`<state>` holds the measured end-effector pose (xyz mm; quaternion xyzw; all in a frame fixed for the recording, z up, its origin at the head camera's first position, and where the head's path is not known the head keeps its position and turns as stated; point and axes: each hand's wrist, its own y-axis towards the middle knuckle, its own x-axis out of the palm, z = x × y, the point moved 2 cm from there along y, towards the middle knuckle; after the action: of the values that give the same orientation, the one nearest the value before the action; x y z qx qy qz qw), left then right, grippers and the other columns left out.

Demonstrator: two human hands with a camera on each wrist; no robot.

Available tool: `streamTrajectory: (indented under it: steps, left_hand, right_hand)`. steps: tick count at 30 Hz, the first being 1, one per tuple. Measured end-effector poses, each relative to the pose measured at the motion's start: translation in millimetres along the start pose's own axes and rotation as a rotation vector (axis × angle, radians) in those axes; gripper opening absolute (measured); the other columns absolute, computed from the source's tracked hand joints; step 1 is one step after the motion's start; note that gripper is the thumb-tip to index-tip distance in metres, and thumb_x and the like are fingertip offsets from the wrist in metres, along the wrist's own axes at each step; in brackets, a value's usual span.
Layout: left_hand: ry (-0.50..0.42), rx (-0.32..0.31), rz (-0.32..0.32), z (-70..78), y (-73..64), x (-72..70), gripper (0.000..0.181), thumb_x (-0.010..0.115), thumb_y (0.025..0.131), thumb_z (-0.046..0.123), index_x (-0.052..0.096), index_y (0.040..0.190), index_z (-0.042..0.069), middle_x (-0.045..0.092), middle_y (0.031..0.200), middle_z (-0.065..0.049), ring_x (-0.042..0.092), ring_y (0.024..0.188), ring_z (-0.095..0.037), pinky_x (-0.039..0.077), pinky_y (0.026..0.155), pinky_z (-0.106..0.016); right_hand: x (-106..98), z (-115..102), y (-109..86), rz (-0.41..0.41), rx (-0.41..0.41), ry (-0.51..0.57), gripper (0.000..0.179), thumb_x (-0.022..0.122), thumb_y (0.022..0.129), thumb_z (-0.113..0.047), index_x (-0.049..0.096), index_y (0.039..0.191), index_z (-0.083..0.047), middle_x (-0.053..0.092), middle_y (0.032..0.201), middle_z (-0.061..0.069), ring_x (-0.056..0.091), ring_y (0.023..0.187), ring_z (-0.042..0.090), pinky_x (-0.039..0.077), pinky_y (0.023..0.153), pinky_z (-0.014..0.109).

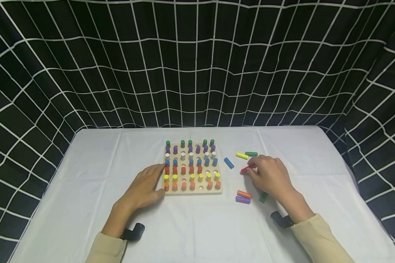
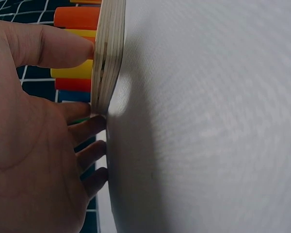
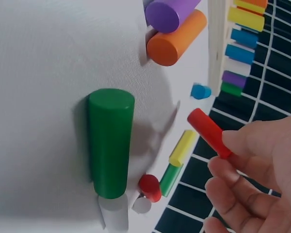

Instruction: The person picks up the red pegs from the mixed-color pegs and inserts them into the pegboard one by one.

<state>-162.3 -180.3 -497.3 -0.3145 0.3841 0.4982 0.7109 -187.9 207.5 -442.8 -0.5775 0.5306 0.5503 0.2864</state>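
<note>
A pale wooden pegboard [image 1: 194, 193] holds rows of upright pegs in green, purple, white, blue, red, yellow and orange, with some bare holes among them. My left hand [image 1: 145, 186] rests along its left side; in the left wrist view the thumb and the forefinger touch the board's edge [image 2: 109, 53]. Right of the board, my right hand [image 1: 271, 175] pinches a red peg [image 3: 208, 131] between thumb and fingers. The peg slants, and its free end points toward the board. A green peg [image 3: 111, 145] lies on the cloth below this hand, partly covered in the head view.
Loose pegs lie on the white cloth [image 1: 197, 230]: blue [image 1: 228, 163], yellow [image 1: 242, 155], another green [image 1: 251, 154], orange [image 1: 244, 194] and purple [image 1: 243, 200]. The right wrist view adds a second red peg [image 3: 149, 188] and white ones [image 3: 114, 213]. A black gridded curtain [image 1: 197, 73] surrounds the table.
</note>
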Motion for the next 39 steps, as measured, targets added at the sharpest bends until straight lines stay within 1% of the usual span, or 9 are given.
streamTrajectory:
  steps: [5,9,15,18,21,25,29,35,39]
  left_hand:
    - [-0.002,-0.001,-0.007,-0.2,-0.4,-1.0,0.084,0.061,0.09,0.03,0.032,0.166,0.008,0.039,0.171,-0.014,0.031,0.162,-0.036,0.025,0.135,-0.058]
    - [0.003,0.0,-0.007,-0.1,-0.3,-1.3,0.084,0.06,0.091,0.03,0.032,0.166,0.008,0.039,0.171,-0.013,0.031,0.162,-0.036,0.025,0.135,-0.058]
    - [0.008,0.002,-0.002,-1.0,0.5,-0.3,0.084,0.06,0.09,0.03,0.032,0.166,0.007,0.039,0.17,-0.014,0.032,0.162,-0.036,0.026,0.135,-0.057]
    - [0.011,0.004,-0.001,-1.6,0.7,0.3,0.085,0.061,0.09,0.03,0.032,0.166,0.007,0.04,0.17,-0.014,0.032,0.161,-0.036,0.026,0.134,-0.057]
    - [0.014,0.009,0.002,-2.1,1.0,0.6,0.085,0.061,0.09,0.029,0.032,0.166,0.007,0.04,0.17,-0.015,0.032,0.161,-0.036,0.026,0.134,-0.058]
    - [0.018,0.006,0.005,-2.6,1.0,0.4,0.085,0.061,0.089,0.029,0.032,0.166,0.007,0.04,0.17,-0.015,0.033,0.161,-0.036,0.027,0.134,-0.058]
    - [0.018,0.0,0.002,-2.3,0.7,0.3,0.085,0.061,0.089,0.03,0.032,0.166,0.007,0.039,0.17,-0.014,0.032,0.161,-0.036,0.027,0.134,-0.058]
    - [0.017,0.003,0.0,-0.7,0.2,-0.9,0.085,0.061,0.089,0.029,0.033,0.166,0.006,0.04,0.17,-0.015,0.033,0.161,-0.036,0.027,0.134,-0.058]
    - [0.015,0.007,0.0,-0.3,0.2,-1.2,0.085,0.061,0.089,0.029,0.033,0.166,0.005,0.041,0.169,-0.015,0.033,0.161,-0.036,0.026,0.134,-0.057]
  right_hand:
    - [1.2,-3.7,0.9,0.034,-0.02,0.018,0.016,0.075,0.087,-0.01,0.078,0.103,-0.004,0.077,0.086,0.01,0.062,0.07,0.02,0.052,0.072,0.046]
    - [1.4,-6.2,2.2,0.034,-0.027,0.025,0.013,0.076,0.088,-0.011,0.077,0.1,-0.005,0.078,0.09,0.009,0.059,0.07,0.018,0.05,0.072,0.044]
    - [3.9,-10.6,4.2,0.034,-0.035,0.03,0.012,0.075,0.089,-0.011,0.078,0.1,-0.007,0.08,0.095,0.01,0.059,0.071,0.018,0.053,0.076,0.048]
    - [6.2,-13.6,4.2,0.032,-0.044,0.034,0.014,0.073,0.088,-0.01,0.077,0.101,-0.007,0.08,0.098,0.01,0.057,0.072,0.018,0.055,0.078,0.05]
    - [7.9,-17.7,4.2,0.031,-0.058,0.039,0.015,0.072,0.087,-0.009,0.076,0.101,-0.007,0.08,0.1,0.01,0.066,0.08,0.022,0.056,0.08,0.051]
    - [9.7,-24.4,5.3,0.025,-0.076,0.049,0.011,0.072,0.087,-0.009,0.076,0.097,-0.009,0.079,0.098,0.008,0.073,0.09,0.027,0.056,0.083,0.053]
    - [11.4,-29.9,6.4,0.02,-0.094,0.055,0.009,0.074,0.086,-0.01,0.076,0.095,-0.01,0.078,0.094,0.005,0.072,0.088,0.025,0.057,0.083,0.052]
    - [13.7,-36.9,8.3,0.026,-0.135,0.073,0.008,0.077,0.087,-0.012,0.076,0.095,-0.01,0.077,0.088,0.001,0.066,0.084,0.021,0.056,0.078,0.044]
    - [15.4,-40.4,9.1,0.024,-0.152,0.088,0.009,0.077,0.087,-0.013,0.075,0.095,-0.011,0.077,0.088,-0.001,0.064,0.084,0.02,0.055,0.077,0.042]
